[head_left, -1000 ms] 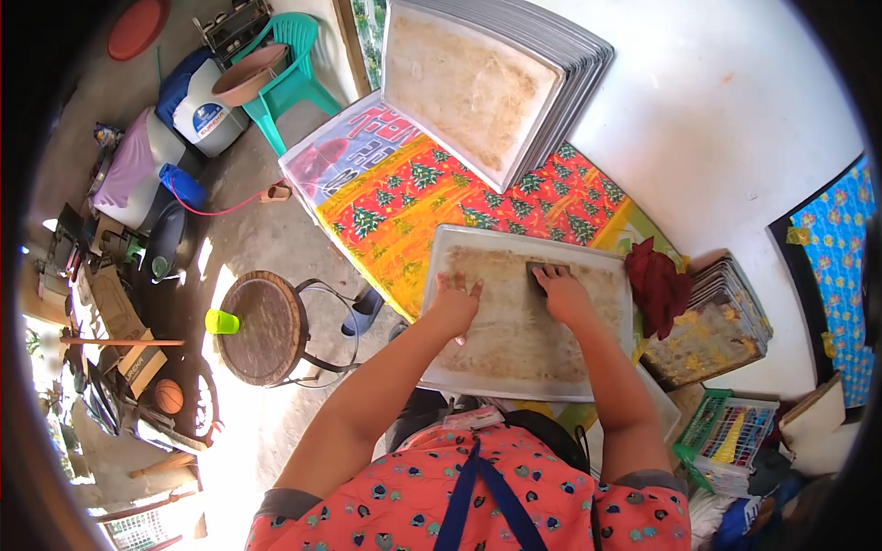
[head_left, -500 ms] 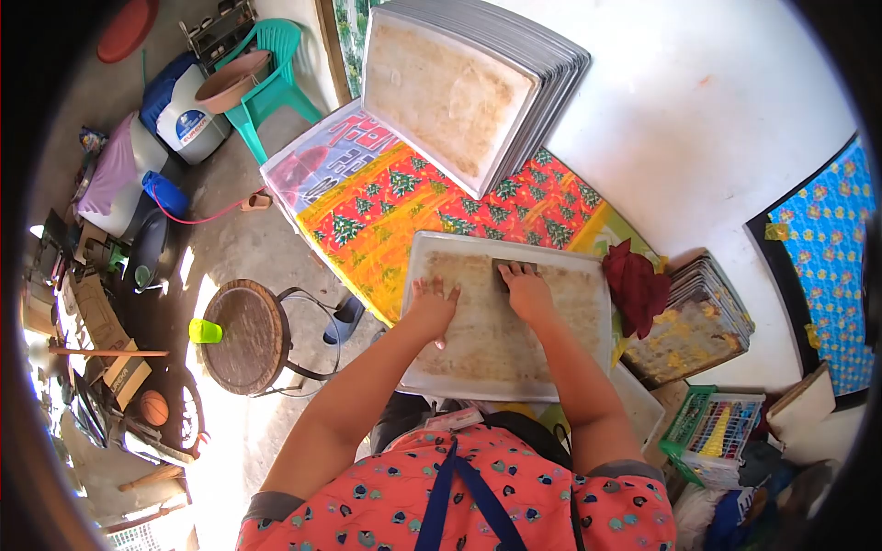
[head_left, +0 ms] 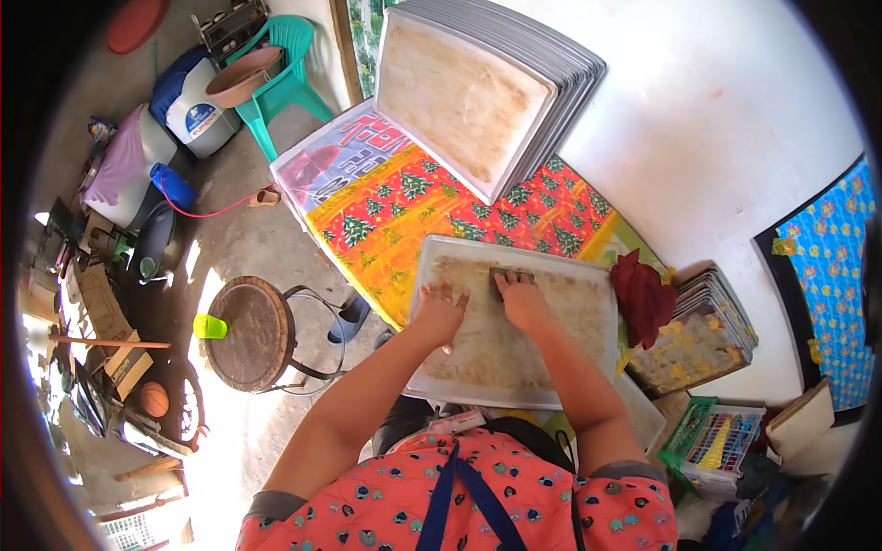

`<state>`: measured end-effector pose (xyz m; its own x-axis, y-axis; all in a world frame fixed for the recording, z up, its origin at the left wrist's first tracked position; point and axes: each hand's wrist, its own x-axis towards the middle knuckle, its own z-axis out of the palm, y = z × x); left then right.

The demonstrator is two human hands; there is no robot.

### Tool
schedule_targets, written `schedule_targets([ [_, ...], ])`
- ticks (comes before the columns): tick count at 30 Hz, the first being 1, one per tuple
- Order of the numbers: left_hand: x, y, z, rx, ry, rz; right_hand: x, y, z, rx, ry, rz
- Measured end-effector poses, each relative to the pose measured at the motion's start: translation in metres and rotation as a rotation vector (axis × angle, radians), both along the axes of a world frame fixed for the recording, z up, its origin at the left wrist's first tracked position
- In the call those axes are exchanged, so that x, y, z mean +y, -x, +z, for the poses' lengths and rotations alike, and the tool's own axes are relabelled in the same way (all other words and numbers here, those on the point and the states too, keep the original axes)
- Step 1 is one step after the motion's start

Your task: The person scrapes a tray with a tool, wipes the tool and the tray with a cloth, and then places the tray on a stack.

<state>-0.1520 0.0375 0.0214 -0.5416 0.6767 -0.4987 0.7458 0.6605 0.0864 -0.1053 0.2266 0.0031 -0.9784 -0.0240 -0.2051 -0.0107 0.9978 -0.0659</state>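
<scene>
A shallow metal baking tray (head_left: pixel 579 312) with brownish stains lies on the table in front of me. My right hand (head_left: pixel 520 301) presses a dark, flat scouring pad (head_left: pixel 497 278) against the tray's surface, its fingers closed over the pad. On the tray's left part rests my left hand (head_left: pixel 440 317), fingers spread, holding nothing. Just past the tray's right edge is a crumpled dark red cloth (head_left: pixel 642 296).
A tall stack of trays (head_left: pixel 464 96) leans at the table's back, on a Christmas-tree-patterned cover (head_left: pixel 404 204). More stained trays (head_left: pixel 689 354) stand at right, near a green-and-white crate (head_left: pixel 712 441). At left are a round stool (head_left: pixel 246 335) and a green chair (head_left: pixel 292 78).
My right hand has slid the scouring pad a little to the left across the tray. My left hand stays about in place. The whole view has shifted slightly.
</scene>
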Motion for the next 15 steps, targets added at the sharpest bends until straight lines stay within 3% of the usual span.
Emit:
schedule_targets([
  [15,-0.001,-0.003,0.001,0.059,0.042,-0.047,-0.046,0.037,-0.005,0.046,-0.005,0.096],
])
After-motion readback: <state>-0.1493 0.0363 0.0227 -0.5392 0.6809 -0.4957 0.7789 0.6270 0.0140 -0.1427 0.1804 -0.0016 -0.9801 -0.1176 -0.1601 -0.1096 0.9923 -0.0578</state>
